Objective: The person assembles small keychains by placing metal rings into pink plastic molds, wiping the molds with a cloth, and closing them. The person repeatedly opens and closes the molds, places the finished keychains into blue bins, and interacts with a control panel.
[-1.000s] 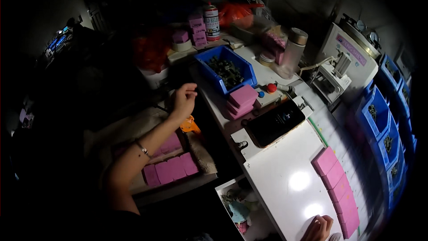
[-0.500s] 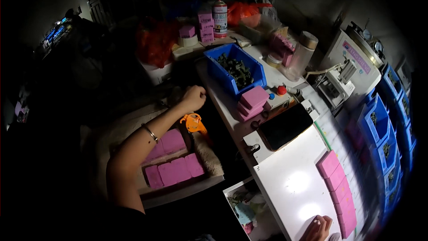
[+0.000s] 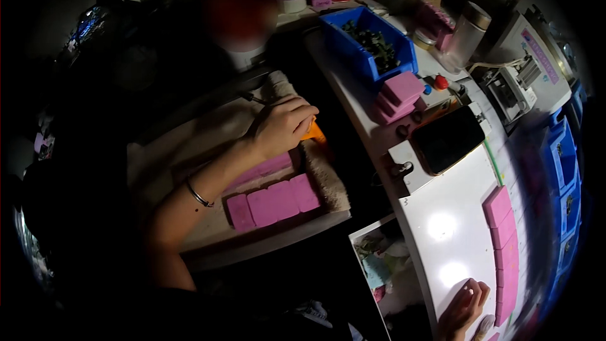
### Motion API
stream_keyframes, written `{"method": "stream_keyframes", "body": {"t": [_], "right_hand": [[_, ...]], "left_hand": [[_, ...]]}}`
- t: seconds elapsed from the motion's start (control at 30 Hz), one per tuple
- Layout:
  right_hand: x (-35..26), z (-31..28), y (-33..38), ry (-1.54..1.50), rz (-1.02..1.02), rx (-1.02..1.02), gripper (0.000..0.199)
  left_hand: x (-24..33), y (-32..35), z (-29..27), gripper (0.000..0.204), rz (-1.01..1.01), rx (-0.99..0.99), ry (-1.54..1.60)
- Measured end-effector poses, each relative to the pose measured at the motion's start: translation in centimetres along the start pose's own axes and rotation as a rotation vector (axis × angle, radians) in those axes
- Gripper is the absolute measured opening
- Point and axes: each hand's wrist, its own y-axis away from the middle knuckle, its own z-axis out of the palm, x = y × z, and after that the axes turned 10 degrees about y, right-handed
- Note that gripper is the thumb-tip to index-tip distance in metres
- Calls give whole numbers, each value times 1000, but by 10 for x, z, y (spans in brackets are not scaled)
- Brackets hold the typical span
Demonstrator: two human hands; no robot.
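Note:
My left hand [image 3: 285, 125] reaches over the right side of a tray with fingers curled round an orange plastic tool [image 3: 312, 131], mostly covered by the hand. Pink rectangular blocks [image 3: 273, 203] lie in rows in the tray, some beneath my forearm. On the white tabletop, my right hand [image 3: 468, 306] rests with bent fingers near the lower edge. A small white spot shows at its fingertips; whether it holds anything I cannot make out. Beside that hand a line of pink blocks [image 3: 506, 259] runs along the table, with a pale rounded thing [image 3: 485, 326] close by.
A blue bin [image 3: 372, 44] of dark green pieces stands at the back, behind stacked pink blocks [image 3: 401, 91] and a black phone [image 3: 449, 139]. Blue bins [image 3: 562, 170] line the right. An open drawer [image 3: 372, 230] holds scraps. A clear bottle [image 3: 467, 35] stands beyond.
My left hand has come down from beyond the tray's right corner onto the orange tool. The view has shifted, so the table and tray appear higher and further right. My right hand stays on the tabletop.

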Motion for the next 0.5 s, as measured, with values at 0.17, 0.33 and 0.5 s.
{"method": "stream_keyframes", "body": {"t": [0.17,0.33,0.5], "right_hand": [[-5,14,-4,-101,53,56,15],[-7,19,-9,-81,-140,142,17],[-9,15,-9,-98,-145,149,17]], "left_hand": [[-6,16,-26,36,-83,-166,-440],[-7,1,-44,30,-237,-351,-330],[0,-30,-64,21,-192,-154,-642]]}}
